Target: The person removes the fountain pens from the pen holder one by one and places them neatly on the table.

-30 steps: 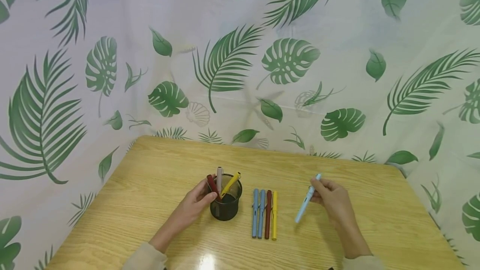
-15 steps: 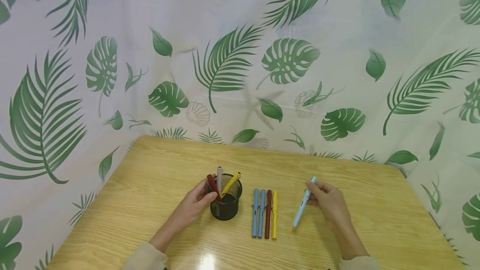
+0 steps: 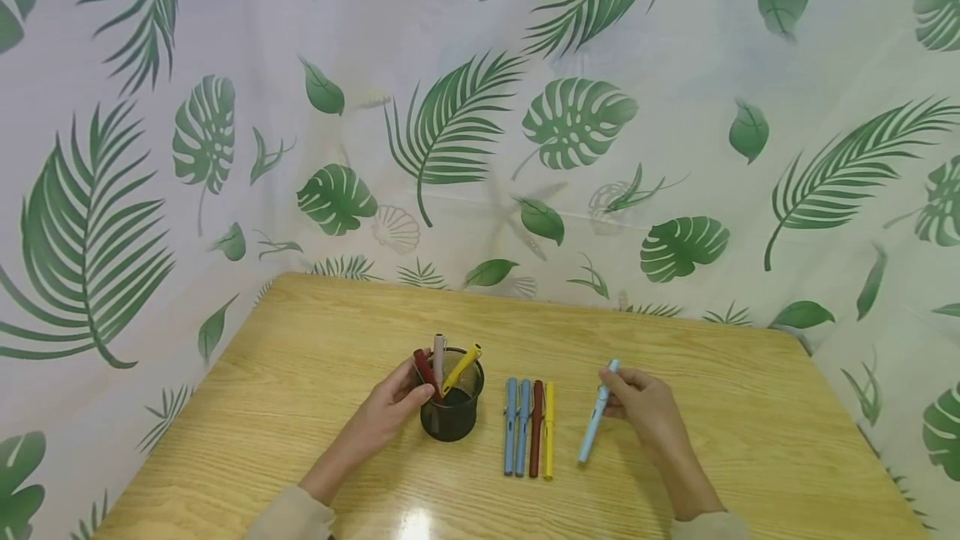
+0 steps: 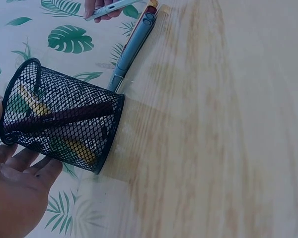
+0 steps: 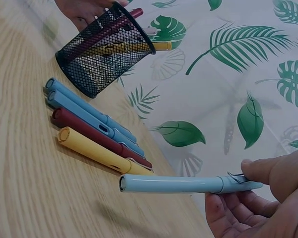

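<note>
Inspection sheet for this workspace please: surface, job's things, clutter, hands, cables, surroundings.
Surface: wood-grain table, glare spot at near side
Job's things: black mesh cup containing dark red pen, pale pen, yellow pen; in a row beside it, two blue pens, second dark red pen, second yellow pen
Clutter: nothing seen
Left hand: grips cup
Right hand: pinches light blue pen, off the table
Cables: nothing seen
Surroundings: white leaf-patterned backdrop behind table

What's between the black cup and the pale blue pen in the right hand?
In the head view, a blue pen, a second blue pen, a dark red pen and a yellow pen lie in a row on the table.
</note>
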Motion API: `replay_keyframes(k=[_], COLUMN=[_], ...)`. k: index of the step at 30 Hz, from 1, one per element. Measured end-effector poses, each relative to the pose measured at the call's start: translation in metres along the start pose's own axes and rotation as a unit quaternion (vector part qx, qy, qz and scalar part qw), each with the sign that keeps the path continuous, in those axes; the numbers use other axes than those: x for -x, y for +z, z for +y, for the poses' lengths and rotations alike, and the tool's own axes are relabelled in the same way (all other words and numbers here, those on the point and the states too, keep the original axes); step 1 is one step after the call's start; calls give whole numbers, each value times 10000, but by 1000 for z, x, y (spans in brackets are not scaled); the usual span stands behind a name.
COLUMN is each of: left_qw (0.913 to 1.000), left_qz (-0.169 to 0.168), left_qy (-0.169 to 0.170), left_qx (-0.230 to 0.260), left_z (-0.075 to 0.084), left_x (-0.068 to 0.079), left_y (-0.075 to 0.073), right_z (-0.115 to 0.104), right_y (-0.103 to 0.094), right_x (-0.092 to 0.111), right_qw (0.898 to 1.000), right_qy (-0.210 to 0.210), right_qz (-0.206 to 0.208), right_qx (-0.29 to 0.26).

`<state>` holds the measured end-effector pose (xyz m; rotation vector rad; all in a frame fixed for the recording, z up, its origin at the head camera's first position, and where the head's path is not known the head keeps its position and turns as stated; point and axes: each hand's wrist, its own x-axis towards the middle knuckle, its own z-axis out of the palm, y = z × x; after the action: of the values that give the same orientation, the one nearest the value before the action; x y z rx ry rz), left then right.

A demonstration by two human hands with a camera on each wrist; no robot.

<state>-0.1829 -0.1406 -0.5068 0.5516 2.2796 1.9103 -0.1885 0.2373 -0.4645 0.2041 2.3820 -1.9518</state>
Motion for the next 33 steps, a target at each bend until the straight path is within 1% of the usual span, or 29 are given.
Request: replay_keyframes(k=[5,15,23,33], left_qw=[10000,10000,10000,9999], left_qz=[22,34,27,38], left_qy=[-20,-42,-29,-37], left_qx=[-21,-21,-60,-86], left_z=[0,0,0,1], left_x=[0,1,0,1], left_y=[0,1,1,0], right_z=[1,7,12,17], right_y=[4,9,15,21], right_x=[1,-1,-4,-5], right_qw=[9998,9997,9997,9993], right_qy=[7,-98,58,17], right_qz=[-46,-107,-95,-65], right_qx=[174,221,205,365])
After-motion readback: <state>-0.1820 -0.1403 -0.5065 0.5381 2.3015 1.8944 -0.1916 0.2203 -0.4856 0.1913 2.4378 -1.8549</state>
